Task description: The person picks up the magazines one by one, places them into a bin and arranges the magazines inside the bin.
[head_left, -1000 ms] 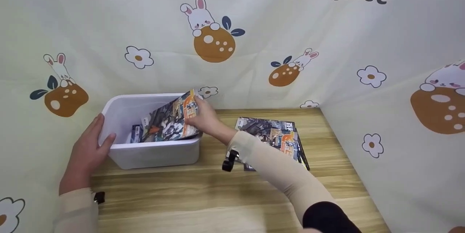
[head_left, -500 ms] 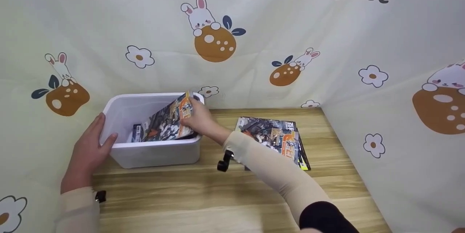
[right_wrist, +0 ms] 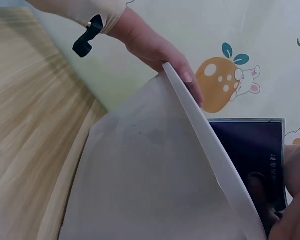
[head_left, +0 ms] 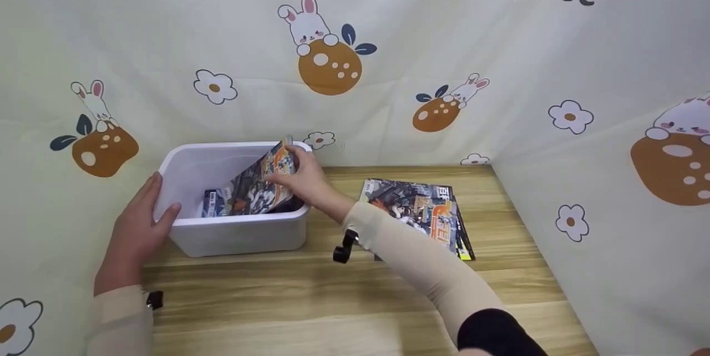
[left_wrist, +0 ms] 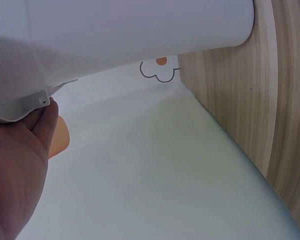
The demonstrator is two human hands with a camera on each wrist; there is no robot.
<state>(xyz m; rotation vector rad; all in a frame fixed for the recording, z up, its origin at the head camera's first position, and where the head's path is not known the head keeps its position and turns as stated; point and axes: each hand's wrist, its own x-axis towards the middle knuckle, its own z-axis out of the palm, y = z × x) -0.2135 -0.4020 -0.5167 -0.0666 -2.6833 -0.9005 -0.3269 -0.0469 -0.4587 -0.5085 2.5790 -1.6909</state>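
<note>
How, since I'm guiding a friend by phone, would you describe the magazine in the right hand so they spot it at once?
On the wooden table, find the white bin, left of the magazine pile. The magazine stands tilted in that bin, its dark illustrated cover bearing orange lettering. Unlike those in the pile, which lie flat, it is held by the right hand.

White, smooth, open-topped rectangular tub [head_left: 238, 237] with rounded corners: upright on the wood-grain tabletop [head_left: 266, 300], my left hand [head_left: 137, 225] gripping its left end. Glossy, thin magazine [head_left: 253, 192] with a dark illustrated cover and orange title lettering: slanting inside the tub, printed front towards me, lower end down to the left, upper end near the right end of the rim, my right hand [head_left: 310, 179] holding it.
</note>
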